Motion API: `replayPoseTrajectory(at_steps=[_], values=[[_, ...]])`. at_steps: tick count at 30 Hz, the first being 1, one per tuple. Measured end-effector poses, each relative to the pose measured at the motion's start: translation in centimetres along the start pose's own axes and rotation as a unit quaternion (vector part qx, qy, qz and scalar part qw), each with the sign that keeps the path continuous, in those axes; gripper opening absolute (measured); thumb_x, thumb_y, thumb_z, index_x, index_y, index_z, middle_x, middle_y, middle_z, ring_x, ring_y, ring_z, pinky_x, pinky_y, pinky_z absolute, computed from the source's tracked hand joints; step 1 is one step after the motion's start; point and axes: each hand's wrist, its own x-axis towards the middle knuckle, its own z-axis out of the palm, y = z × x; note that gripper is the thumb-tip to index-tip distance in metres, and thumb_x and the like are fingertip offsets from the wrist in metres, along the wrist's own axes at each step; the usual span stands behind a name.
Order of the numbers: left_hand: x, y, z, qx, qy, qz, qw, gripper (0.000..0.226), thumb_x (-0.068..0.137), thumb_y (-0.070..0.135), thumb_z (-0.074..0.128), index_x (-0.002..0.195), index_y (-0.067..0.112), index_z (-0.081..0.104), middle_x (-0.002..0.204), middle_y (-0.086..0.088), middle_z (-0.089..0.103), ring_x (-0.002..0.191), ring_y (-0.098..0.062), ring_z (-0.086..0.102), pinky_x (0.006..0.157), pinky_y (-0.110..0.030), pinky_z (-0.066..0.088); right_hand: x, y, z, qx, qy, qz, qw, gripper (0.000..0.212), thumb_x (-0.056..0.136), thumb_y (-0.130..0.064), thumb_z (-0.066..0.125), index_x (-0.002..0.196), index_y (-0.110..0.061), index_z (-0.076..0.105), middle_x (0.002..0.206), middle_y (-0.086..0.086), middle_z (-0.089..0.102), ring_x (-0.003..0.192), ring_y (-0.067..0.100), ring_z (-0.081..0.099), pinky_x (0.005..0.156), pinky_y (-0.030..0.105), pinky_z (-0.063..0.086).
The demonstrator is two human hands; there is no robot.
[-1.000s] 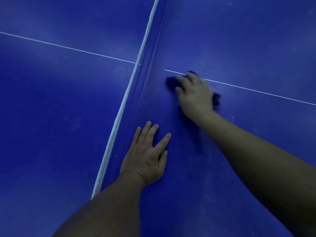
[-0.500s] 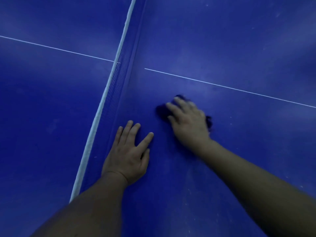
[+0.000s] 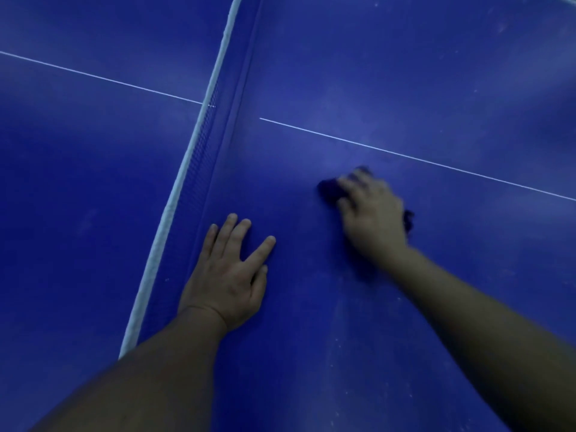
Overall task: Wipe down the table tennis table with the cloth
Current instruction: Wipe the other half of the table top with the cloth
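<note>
The blue table tennis table (image 3: 405, 73) fills the view. My right hand (image 3: 372, 218) presses a dark cloth (image 3: 328, 188) onto the surface, right of the net and just below the white centre line (image 3: 405, 154). Only the cloth's edges show past my fingers and beside my wrist. The hand is blurred. My left hand (image 3: 229, 272) lies flat on the table with fingers spread, close beside the net, holding nothing.
The net (image 3: 199, 145) with its white top band (image 3: 174, 207) runs from top centre to lower left and splits the table in two halves. White specks and dust streaks (image 3: 339, 322) lie on the surface near my right forearm.
My right hand slid the cloth from the centre line back toward me, then a little to the right. My left hand has stayed flat in place by the net.
</note>
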Motion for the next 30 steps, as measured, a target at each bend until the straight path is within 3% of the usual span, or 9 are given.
replayPoseTrajectory(at_steps=[2, 4, 9, 13, 16, 19, 21, 26, 30], values=[[-0.1, -0.1, 0.0, -0.001, 0.000, 0.001, 1.000, 0.052, 0.098, 0.039, 0.036, 0.145, 0.024, 0.052, 0.154, -0.019, 0.039, 0.150, -0.035, 0.022, 0.121, -0.058, 0.019, 4.8, 1.7, -0.5, 0.021, 0.021, 0.144, 0.989, 0.043, 0.101, -0.036, 0.049, 0.144, -0.028, 0.050, 0.158, 0.001, 0.038, 0.144, 0.032, 0.032, 0.112, 0.054, 0.031], [-0.2, -0.1, 0.0, -0.002, -0.004, 0.002, 1.000, 0.052, 0.098, 0.039, 0.035, 0.145, 0.024, 0.052, 0.154, -0.019, 0.039, 0.151, -0.035, 0.021, 0.121, -0.058, 0.019, 7.5, 0.0, -0.5, 0.037, 0.028, 0.214, 0.976, 0.045, 0.102, -0.036, 0.044, 0.146, -0.032, 0.046, 0.160, 0.000, 0.033, 0.145, 0.032, 0.028, 0.115, 0.054, 0.028], [-0.1, -0.2, 0.0, 0.003, -0.002, 0.006, 1.000, 0.053, 0.097, 0.039, 0.036, 0.144, 0.024, 0.054, 0.153, -0.020, 0.039, 0.149, -0.037, 0.022, 0.122, -0.057, 0.016, -3.0, -6.4, 1.2, 0.044, -0.015, -0.047, 0.998, 0.044, 0.100, -0.046, 0.047, 0.142, -0.033, 0.055, 0.155, -0.002, 0.044, 0.144, 0.031, 0.034, 0.107, 0.048, 0.032], [0.0, -0.2, 0.0, -0.005, -0.002, 0.003, 1.000, 0.053, 0.097, 0.039, 0.035, 0.144, 0.024, 0.054, 0.153, -0.020, 0.039, 0.150, -0.037, 0.021, 0.122, -0.056, 0.015, -7.9, 0.7, -0.5, 0.025, -0.030, -0.206, 0.978, 0.038, 0.098, -0.042, 0.059, 0.128, -0.021, 0.070, 0.143, 0.005, 0.059, 0.137, 0.034, 0.049, 0.099, 0.047, 0.044], [0.0, -0.1, -0.1, -0.006, -0.003, 0.001, 1.000, 0.053, 0.097, 0.039, 0.035, 0.144, 0.024, 0.054, 0.153, -0.019, 0.039, 0.150, -0.036, 0.020, 0.122, -0.057, 0.015, -2.2, 6.2, -1.8, 0.009, 0.011, -0.001, 1.000, 0.039, 0.099, -0.032, 0.063, 0.134, -0.017, 0.065, 0.146, 0.010, 0.055, 0.135, 0.038, 0.049, 0.102, 0.053, 0.045], [-0.1, -0.1, -0.1, -0.003, -0.007, 0.001, 1.000, 0.053, 0.097, 0.039, 0.034, 0.145, 0.024, 0.053, 0.154, -0.018, 0.038, 0.151, -0.035, 0.019, 0.123, -0.056, 0.014, 2.9, 5.8, -1.7, 0.014, 0.035, 0.189, 0.981, 0.046, 0.101, -0.042, 0.051, 0.146, -0.027, 0.052, 0.156, 0.000, 0.043, 0.141, 0.032, 0.037, 0.110, 0.052, 0.035], [-0.1, -0.2, -0.1, 0.002, -0.005, 0.002, 1.000, 0.053, 0.097, 0.038, 0.035, 0.145, 0.024, 0.053, 0.154, -0.019, 0.037, 0.151, -0.035, 0.019, 0.123, -0.057, 0.014, 2.5, 2.9, -1.1, 0.019, 0.029, 0.161, 0.986, 0.045, 0.101, -0.041, 0.052, 0.144, -0.029, 0.053, 0.155, -0.001, 0.045, 0.138, 0.033, 0.040, 0.108, 0.051, 0.037], [-0.1, -0.2, 0.1, 0.008, -0.004, 0.002, 1.000, 0.053, 0.097, 0.038, 0.037, 0.145, 0.024, 0.053, 0.154, -0.018, 0.038, 0.150, -0.035, 0.020, 0.122, -0.056, 0.015, -3.6, 1.4, -0.6, 0.005, -0.020, -0.036, 0.999, 0.044, 0.099, -0.039, 0.059, 0.142, -0.026, 0.057, 0.153, 0.001, 0.048, 0.139, 0.034, 0.042, 0.104, 0.050, 0.038], [-0.2, -0.2, 0.1, 0.006, 0.004, 0.003, 1.000, 0.052, 0.097, 0.038, 0.038, 0.144, 0.024, 0.053, 0.153, -0.018, 0.038, 0.150, -0.035, 0.021, 0.122, -0.057, 0.016, 4.0, 4.1, -1.3, 0.034, 0.033, 0.216, 0.975, 0.048, 0.103, -0.042, 0.047, 0.148, -0.026, 0.048, 0.159, 0.001, 0.037, 0.145, 0.031, 0.031, 0.114, 0.053, 0.030]])
